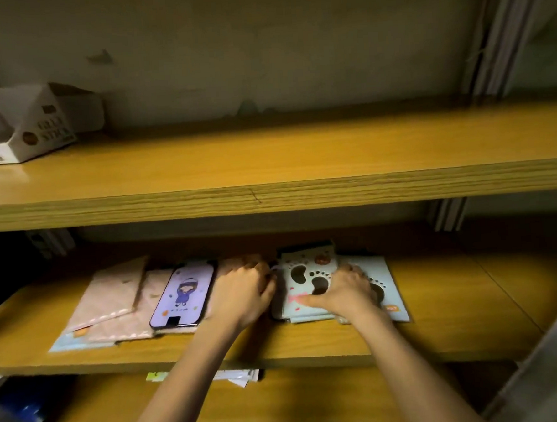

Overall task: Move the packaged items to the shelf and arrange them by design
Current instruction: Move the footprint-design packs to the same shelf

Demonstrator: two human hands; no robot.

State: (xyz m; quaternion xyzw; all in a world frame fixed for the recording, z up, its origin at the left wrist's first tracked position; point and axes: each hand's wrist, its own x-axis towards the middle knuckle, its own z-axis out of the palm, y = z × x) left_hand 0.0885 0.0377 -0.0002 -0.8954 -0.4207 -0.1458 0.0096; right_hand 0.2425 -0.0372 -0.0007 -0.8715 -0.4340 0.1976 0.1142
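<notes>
Head view is showing both hands reaching onto the middle shelf (457, 324), where the packs are already lying in two groups. On the left, pink packs (113, 296) are fanning out unevenly, with a purple pack (182, 291) lying over their right side. On the right, footprint packs (302, 274) are sitting in a loose stack, the lower ones poking out toward the right.

The right hand (344, 291) is resting on top of the footprint packs, thumb stretched flat near the front edge and fingers bending lightly over the top one, so its grip is looking more like a press than a pinch. The left hand (243, 291) is sitting between the two groups, fingers curling against the left edge of the footprint packs. Blur is making it impossible to tell whether that grip is closing on anything or only nudging the edge.

The moving is looking largely done and the sorting by design is underway. The footprint group is apparently being squared up, while the pink group is lying askew and the purple pack is sitting on a different design, probably needing its own place. More packs (238, 376) seem to be lying on the shelf below, possibly waiting.
</notes>
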